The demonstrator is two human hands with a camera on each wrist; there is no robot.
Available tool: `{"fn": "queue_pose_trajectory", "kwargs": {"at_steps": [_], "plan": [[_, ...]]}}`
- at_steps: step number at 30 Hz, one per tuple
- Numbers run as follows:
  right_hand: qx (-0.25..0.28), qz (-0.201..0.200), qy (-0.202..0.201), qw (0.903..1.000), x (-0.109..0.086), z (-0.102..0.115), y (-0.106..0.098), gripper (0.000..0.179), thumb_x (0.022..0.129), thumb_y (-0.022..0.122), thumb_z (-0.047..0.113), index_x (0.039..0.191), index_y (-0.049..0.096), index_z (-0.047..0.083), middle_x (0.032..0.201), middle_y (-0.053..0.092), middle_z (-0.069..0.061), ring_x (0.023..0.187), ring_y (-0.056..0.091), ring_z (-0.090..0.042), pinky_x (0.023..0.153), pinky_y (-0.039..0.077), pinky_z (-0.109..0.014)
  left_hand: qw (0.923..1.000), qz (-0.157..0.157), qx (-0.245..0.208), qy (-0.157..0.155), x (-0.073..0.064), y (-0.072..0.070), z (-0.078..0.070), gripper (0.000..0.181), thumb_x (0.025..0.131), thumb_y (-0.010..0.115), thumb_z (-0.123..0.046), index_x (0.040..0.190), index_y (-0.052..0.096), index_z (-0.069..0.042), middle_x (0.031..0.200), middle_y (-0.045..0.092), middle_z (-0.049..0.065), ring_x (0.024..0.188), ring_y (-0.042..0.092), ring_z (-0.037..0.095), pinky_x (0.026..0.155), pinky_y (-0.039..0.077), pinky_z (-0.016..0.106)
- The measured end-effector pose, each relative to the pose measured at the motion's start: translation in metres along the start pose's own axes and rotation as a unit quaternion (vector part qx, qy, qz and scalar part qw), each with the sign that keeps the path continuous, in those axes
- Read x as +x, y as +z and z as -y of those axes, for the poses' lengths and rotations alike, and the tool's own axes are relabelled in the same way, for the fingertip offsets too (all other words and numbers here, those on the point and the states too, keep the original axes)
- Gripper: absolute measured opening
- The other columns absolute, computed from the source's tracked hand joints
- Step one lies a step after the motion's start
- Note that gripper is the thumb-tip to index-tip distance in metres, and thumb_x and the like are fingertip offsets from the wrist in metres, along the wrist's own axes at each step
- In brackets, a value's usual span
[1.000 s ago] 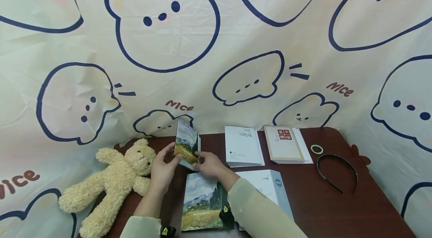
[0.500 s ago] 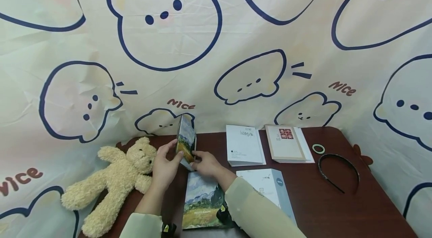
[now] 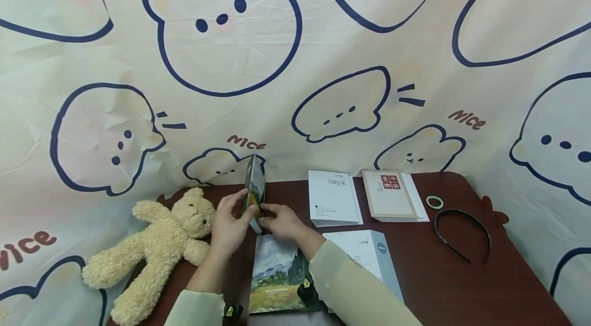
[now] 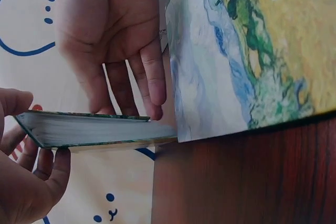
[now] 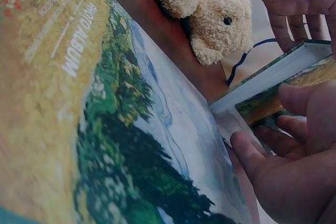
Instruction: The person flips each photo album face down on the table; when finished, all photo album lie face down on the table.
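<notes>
A small photo album (image 3: 255,187) with a painted landscape cover stands nearly upright over the table, its narrow side towards me. My left hand (image 3: 231,223) grips it from the left; in the left wrist view its fingers and thumb close around the slanted spine end. On the right side, my right hand (image 3: 283,223) holds the lower part, thumb at the near edge and fingers against the cover (image 5: 268,106). Directly in front lies a larger album (image 3: 277,280) with a similar painting and "PHOTO ALBUM" printed on it. My right forearm covers part of it.
A cream teddy bear (image 3: 159,249) lies left of my hands. White booklets or albums (image 3: 333,197) stand at the back right, one beside a red-printed one (image 3: 390,195). Another white-and-blue one (image 3: 383,259) lies partly under my forearm. A ring (image 3: 434,202) and black headband (image 3: 485,228) lie further right.
The small album has turned from showing its painted cover to standing almost edge-on, its top moving slightly right. Both hands have stayed on it.
</notes>
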State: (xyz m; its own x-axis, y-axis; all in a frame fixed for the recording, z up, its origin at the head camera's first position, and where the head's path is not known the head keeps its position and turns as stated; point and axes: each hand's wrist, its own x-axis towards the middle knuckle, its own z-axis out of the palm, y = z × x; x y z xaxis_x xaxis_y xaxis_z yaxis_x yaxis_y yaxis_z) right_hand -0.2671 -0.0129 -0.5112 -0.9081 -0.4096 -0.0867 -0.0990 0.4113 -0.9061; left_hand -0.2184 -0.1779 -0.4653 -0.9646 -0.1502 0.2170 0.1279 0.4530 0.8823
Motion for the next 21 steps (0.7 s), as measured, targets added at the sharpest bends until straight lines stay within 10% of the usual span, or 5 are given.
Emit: {"fn": "queue_pose_trajectory", "kwargs": {"at_steps": [21], "plan": [[0.157,-0.024,-0.014,0.9872,-0.004,0.009,-0.028,0.046,0.108,0.059,0.021,0.152,0.053,0.01,0.147,0.058,-0.011,0.116,0.069,-0.024,0.096,0.057,-0.038,0.9972,0.044,-0.05,-0.035,0.0,0.018,0.009,0.058,0.097,0.077,-0.019,0.149,0.053,-0.01,0.139,0.054,0.013,0.122,0.059,0.028,0.1,0.052,0.047]]}}
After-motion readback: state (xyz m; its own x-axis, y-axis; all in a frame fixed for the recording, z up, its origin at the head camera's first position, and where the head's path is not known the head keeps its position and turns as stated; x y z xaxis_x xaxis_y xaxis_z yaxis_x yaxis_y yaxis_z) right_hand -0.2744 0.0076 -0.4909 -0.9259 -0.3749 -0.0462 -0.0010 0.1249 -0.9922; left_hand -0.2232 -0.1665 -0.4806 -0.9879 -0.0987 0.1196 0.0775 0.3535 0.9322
